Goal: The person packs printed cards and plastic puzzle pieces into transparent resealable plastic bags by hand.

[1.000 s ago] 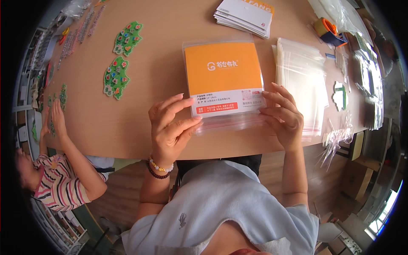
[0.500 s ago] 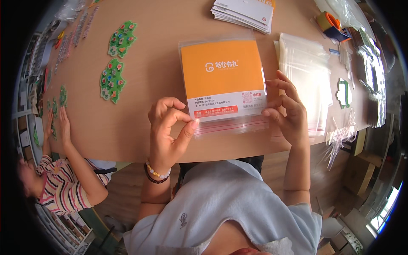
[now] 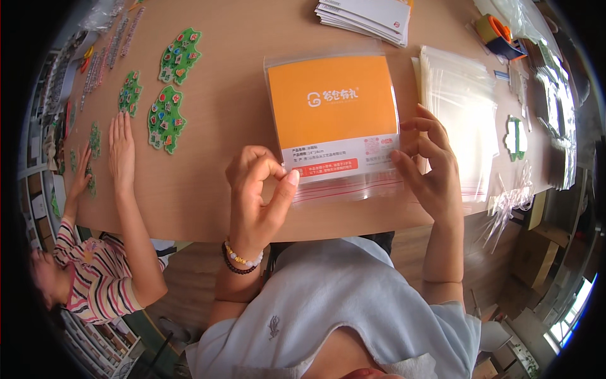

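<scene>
A clear zip bag (image 3: 353, 191) with an orange and white printed card (image 3: 334, 123) inside lies in front of me, its pink seal strip toward me. My left hand (image 3: 257, 196) is closed, thumb and forefinger pinching the bag's lower left corner. At the lower right edge, my right hand (image 3: 434, 163) has its thumb and fingers closed on the bag, the other fingers curled. To the right lies a pile of clear bags (image 3: 457, 114), close by my right hand.
Green tree-shaped pieces (image 3: 166, 120) lie at left, beside a co-worker's hand (image 3: 122, 148) flat on the table. White cards (image 3: 366, 22) are stacked at the far side. A tape dispenser (image 3: 499, 36) stands far right. Plastic strips (image 3: 511, 199) hang over the right edge.
Both my hands still hold the bag, with only slight shifts. The co-worker's hand has moved farther up the table, and another green piece now shows beyond its fingers.
</scene>
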Available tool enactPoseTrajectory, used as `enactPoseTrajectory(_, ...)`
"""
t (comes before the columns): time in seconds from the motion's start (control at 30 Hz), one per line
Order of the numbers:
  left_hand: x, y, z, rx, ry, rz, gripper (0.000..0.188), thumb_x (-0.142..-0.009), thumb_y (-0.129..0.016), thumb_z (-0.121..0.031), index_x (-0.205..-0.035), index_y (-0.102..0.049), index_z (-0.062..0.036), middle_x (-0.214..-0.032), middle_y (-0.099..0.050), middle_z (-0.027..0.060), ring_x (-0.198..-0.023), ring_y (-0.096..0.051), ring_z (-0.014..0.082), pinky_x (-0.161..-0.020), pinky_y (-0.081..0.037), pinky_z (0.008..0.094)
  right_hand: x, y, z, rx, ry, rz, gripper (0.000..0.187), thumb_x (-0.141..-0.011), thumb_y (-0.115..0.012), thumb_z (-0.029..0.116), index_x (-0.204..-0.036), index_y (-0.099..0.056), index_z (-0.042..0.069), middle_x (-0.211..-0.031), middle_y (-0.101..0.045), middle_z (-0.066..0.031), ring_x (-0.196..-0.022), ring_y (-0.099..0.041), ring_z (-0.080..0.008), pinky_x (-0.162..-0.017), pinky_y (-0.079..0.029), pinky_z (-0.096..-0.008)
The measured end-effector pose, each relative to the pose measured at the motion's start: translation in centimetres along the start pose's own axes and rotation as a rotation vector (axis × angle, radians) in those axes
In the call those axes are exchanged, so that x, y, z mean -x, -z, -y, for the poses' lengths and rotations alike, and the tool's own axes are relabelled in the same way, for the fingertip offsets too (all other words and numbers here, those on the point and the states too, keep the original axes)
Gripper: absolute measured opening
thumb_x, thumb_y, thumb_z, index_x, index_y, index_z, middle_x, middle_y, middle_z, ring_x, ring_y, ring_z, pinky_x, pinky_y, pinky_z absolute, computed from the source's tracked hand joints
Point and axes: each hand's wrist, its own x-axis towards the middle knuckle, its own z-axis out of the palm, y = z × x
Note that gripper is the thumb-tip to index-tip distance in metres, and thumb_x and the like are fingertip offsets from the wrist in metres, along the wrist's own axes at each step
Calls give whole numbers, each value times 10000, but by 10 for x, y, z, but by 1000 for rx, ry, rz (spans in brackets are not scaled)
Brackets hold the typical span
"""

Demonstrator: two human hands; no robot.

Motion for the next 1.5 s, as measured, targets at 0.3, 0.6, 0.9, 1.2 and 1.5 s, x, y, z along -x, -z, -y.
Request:
enactPoseTrajectory(0.3,1,-11,5,-29,15,-81,202,-813,-642,-120,-682,-500,-62,-814,-519,69,-823,-460,223,-809,-319,361,5,-13,9,385,24,-118,128,-737,-685,99,-725,-565,57,-1110,-572,-120,-1244,-439,-359,-1082,-259,-510)
enactPoseTrajectory(0.6,-1,-16,10,80,15,-114,274,-830,-663,-143,-659,-468,-55,-740,-492,64,-683,-454,205,-731,-335,365,20,-41,39,414,534,7,325,-749,-652,79,-1068,-639,19,-1237,-557,-136,-1199,-517,-299,-1033,-383,-477)
enactPoseTrajectory(0.9,2,-17,22,187,74,-128,343,-876,-653,-272,-705,-468,-38,-701,-471,59,-651,-453,208,-646,-354,336,26,-44,34,520,371,-103,411,-773,-687,132,-1132,-589,-41,-1296,-511,-167,-1212,-500,-308,-1019,-404,-440)
enactPoseTrajectory(1.2,-2,-6,22,129,96,11,218,-960,-501,-193,-795,-508,-51,-731,-499,44,-704,-480,217,-742,-336,362,7,-61,55,465,498,6,382,-774,-707,176,-1102,-615,3,-1237,-555,-128,-1167,-521,-295,-1000,-405,-443)
enactPoseTrajectory(1.5,0,-5,11,162,49,11,233,-973,-471,-167,-785,-491,-31,-729,-473,64,-681,-458,200,-727,-339,343,0,-52,62,592,675,50,389,-742,-617,139,-1072,-591,-65,-1062,-574,-183,-1047,-557,-326,-877,-492,-405)
